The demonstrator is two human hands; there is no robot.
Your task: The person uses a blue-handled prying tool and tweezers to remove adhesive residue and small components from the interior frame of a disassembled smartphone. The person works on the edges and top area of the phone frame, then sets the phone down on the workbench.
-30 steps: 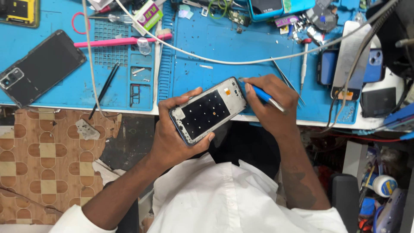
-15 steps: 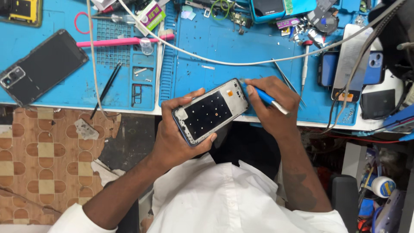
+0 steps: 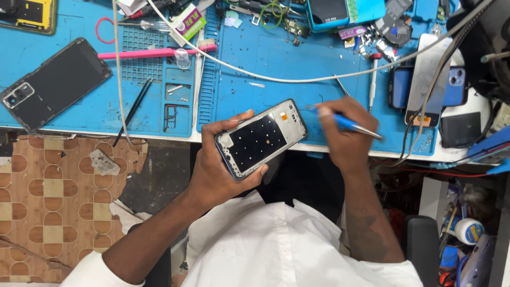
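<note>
A matt dark inner panel is shown by the opened phone [image 3: 261, 139], framed in pale metal-like plastic; a glossy blue barrel and metal tip are seen on the tool [image 3: 351, 125]; the blue mat [image 3: 276, 58] looks rubbery and matt.

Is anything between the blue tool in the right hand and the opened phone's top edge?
Nothing visible. The blue tool in the right hand points straight at the top edge of the opened phone, which the left hand holds clear.

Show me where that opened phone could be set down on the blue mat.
Bare blue work mat lies under the white cable, above the left hand holding the opened phone frame. The top edge is crowded with parts; stacked phones fill the right.
</note>
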